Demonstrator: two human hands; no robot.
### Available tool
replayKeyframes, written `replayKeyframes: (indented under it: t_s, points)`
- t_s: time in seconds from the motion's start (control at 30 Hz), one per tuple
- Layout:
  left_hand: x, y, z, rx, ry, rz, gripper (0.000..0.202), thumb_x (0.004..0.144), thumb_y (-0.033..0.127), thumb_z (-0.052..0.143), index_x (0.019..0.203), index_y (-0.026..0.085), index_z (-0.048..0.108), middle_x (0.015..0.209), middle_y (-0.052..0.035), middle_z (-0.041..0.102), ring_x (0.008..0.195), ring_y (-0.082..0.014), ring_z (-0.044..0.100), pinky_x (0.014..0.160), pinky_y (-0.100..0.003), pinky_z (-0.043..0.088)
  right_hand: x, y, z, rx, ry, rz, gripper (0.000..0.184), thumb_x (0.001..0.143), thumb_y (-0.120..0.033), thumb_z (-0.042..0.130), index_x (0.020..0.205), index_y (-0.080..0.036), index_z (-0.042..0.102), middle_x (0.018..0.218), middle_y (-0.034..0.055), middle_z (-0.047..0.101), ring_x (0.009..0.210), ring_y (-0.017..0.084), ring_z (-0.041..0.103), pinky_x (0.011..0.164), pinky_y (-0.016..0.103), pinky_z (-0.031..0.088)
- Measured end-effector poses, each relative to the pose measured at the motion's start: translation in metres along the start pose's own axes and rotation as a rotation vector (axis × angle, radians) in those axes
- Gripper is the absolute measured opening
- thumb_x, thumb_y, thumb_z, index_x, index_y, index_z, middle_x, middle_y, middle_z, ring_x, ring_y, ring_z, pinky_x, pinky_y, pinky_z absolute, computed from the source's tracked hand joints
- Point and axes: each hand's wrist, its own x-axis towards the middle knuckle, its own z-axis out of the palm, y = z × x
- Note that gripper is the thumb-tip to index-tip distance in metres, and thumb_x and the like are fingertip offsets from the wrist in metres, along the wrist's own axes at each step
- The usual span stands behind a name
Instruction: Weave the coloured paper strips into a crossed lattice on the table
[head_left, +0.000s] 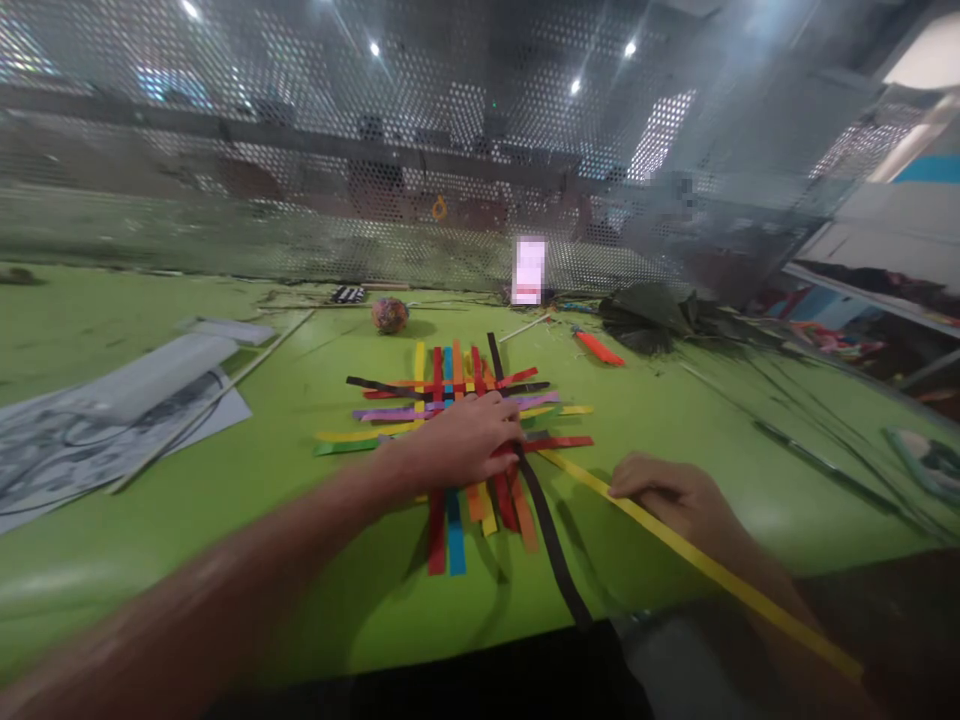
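On the green table lies a loose weave of coloured strips [437, 372], with red, blue, orange, yellow, purple, green and black ends sticking out on all sides. My left hand [469, 437] rests palm down over its middle, fingers spread toward the right edge and hiding part of the crossings. Pinched in my right hand [669, 490] is a long yellow strip [697, 556]; its far end reaches the weave near my left fingertips, and its near end trails over my right forearm. A long black strip [553, 535] hangs from the weave toward the table's front edge.
A patterned ball [391, 316] and an orange-red cutter-like tool [599, 347] lie beyond the weave. Printed sheets [202, 408] and a thin stick [217, 396] are at left. Dark leaves [641, 315] and a dark pen-like rod [821, 465] lie right. A perforated screen [300, 180] stands behind.
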Motion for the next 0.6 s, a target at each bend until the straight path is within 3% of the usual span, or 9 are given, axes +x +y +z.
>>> replayKeyframes:
  t_s: [0.13, 0.37, 0.6]
  points:
    - [0.001, 0.0, 0.0, -0.006, -0.009, -0.007, 0.02, 0.101, 0.027, 0.063, 0.115, 0.018, 0.075, 0.122, -0.0106, 0.069, 0.113, -0.0272, 0.063, 0.099, -0.043, 0.052, 0.002, -0.005, -0.004, -0.09, -0.029, 0.004, 0.022, 0.092, -0.025, 0.063, 0.078, -0.026, 0.08, 0.081, 0.0065, 0.078, 0.078, 0.023, 0.074, 0.075, 0.037, 0.059]
    - [0.0, 0.002, -0.002, 0.003, 0.008, 0.013, 0.018, 0.1, 0.024, 0.065, 0.113, 0.02, 0.076, 0.122, -0.0096, 0.07, 0.114, -0.0271, 0.064, 0.099, -0.041, 0.052, -0.006, -0.014, -0.006, -0.18, -0.089, -0.097, 0.024, 0.097, -0.021, 0.058, 0.092, -0.024, 0.082, 0.091, 0.0087, 0.08, 0.085, 0.022, 0.075, 0.077, 0.036, 0.059]
    - [-0.001, 0.004, -0.003, 0.018, 0.025, 0.03, 0.02, 0.099, 0.024, 0.064, 0.114, 0.02, 0.077, 0.125, -0.0108, 0.07, 0.109, -0.0264, 0.066, 0.095, -0.04, 0.054, 0.002, -0.021, -0.007, -0.293, -0.221, -0.09, 0.021, 0.102, -0.03, 0.061, 0.1, -0.023, 0.08, 0.097, 0.009, 0.076, 0.086, 0.02, 0.071, 0.078, 0.033, 0.057]
